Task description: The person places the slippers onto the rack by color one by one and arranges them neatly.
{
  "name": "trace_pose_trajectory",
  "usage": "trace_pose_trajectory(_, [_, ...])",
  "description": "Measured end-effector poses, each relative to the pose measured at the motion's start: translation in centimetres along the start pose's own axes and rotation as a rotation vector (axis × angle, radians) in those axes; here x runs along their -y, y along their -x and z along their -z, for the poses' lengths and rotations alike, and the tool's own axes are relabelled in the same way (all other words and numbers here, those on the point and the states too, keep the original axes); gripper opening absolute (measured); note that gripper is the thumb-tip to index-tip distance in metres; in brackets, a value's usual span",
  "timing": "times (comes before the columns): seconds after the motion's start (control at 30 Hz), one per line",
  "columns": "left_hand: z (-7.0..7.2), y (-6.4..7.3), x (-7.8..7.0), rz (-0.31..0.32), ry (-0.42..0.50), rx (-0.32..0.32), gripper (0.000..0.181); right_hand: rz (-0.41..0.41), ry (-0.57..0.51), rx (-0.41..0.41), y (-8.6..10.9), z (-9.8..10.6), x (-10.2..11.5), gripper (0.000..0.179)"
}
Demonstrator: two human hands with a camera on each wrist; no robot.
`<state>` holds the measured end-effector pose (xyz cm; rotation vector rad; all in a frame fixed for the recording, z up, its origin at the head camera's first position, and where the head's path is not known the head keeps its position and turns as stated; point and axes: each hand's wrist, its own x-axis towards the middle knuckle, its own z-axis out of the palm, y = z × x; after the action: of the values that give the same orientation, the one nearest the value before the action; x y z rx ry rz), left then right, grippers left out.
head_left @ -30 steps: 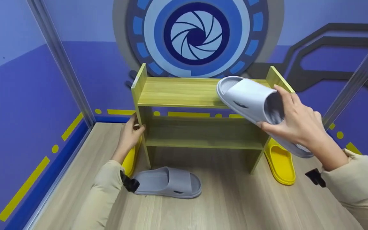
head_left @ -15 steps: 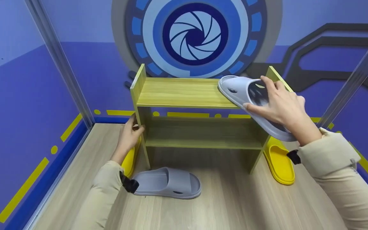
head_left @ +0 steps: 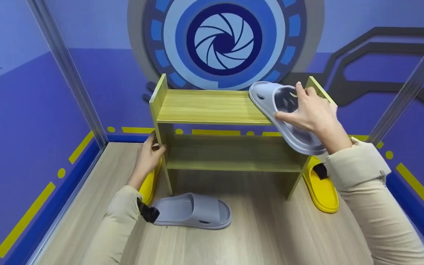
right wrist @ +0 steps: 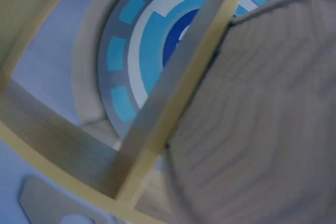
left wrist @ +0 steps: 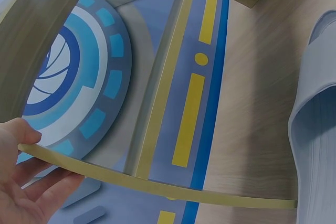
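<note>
My right hand (head_left: 313, 112) grips a light grey slide slipper (head_left: 267, 94), thumb on its near edge and fingers at the strap opening. Its toe overlaps the right end of the top board of a small wooden shoe rack (head_left: 204, 106), while its heel juts out past the front edge. The ridged sole (right wrist: 268, 114) fills much of the right wrist view. My left hand (head_left: 147, 156) pinches the rack's left side panel (left wrist: 121, 179) between thumb and fingers. A second grey slide slipper (head_left: 210, 209) lies on the wooden surface before the rack, toe to the right.
One yellow slipper (head_left: 324, 193) lies right of the rack, partly behind my right sleeve. Another yellow slipper (head_left: 147, 189) is mostly hidden behind my left arm. Blue printed walls with metal corner posts (head_left: 64, 66) enclose the sides and back.
My right hand has carried the grey slipper left and slightly up over the rack's right end, turning its toe more toward the back. The left hand keeps its hold on the side panel.
</note>
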<state>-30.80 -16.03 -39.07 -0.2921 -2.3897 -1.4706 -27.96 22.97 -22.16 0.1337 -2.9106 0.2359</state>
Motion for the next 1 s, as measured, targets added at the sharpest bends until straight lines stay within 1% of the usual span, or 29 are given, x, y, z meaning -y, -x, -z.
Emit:
trace_pose_trajectory(0.1, [0.0, 0.0, -0.1, 0.018, -0.007, 0.004, 0.052, -0.021, -0.049, -0.049, -0.3, -0.6, 0.3, 0.099])
trace_pose_trajectory(0.23, [0.1, 0.0, -0.1, 0.028, -0.026, 0.003, 0.052, -0.056, -0.074, -0.096, -0.9, -1.0, 0.9, 0.092])
trace_pose_trajectory(0.4, [0.2, 0.1, -0.2, 0.033, -0.01, 0.009, 0.053, -0.085, -0.075, -0.104, -1.9, -1.3, 1.7, 0.091])
trace_pose_trajectory(0.57, [0.1, 0.1, -0.1, 0.016, 0.006, 0.011, 0.053, -0.112, -0.082, -0.104, -2.9, -1.8, 2.3, 0.093])
trace_pose_trajectory(0.63, [0.0, 0.0, -0.1, -0.001, 0.01, 0.002, 0.052, -0.121, -0.081, -0.117, -3.3, -1.9, 2.5, 0.094])
trace_pose_trajectory(0.77, [0.1, -0.1, -0.1, -0.015, -0.002, -0.008, 0.051, -0.134, -0.068, -0.15, -3.9, -2.3, 3.0, 0.093])
trace_pose_trajectory(0.9, [0.1, 0.0, 0.0, -0.007, -0.012, -0.007, 0.051, -0.146, -0.058, -0.174, -4.5, -2.7, 3.5, 0.091])
trace_pose_trajectory(1.0, [0.1, 0.0, 0.1, -0.002, -0.004, -0.004, 0.052, -0.155, -0.058, -0.195, -4.9, -3.0, 3.9, 0.09])
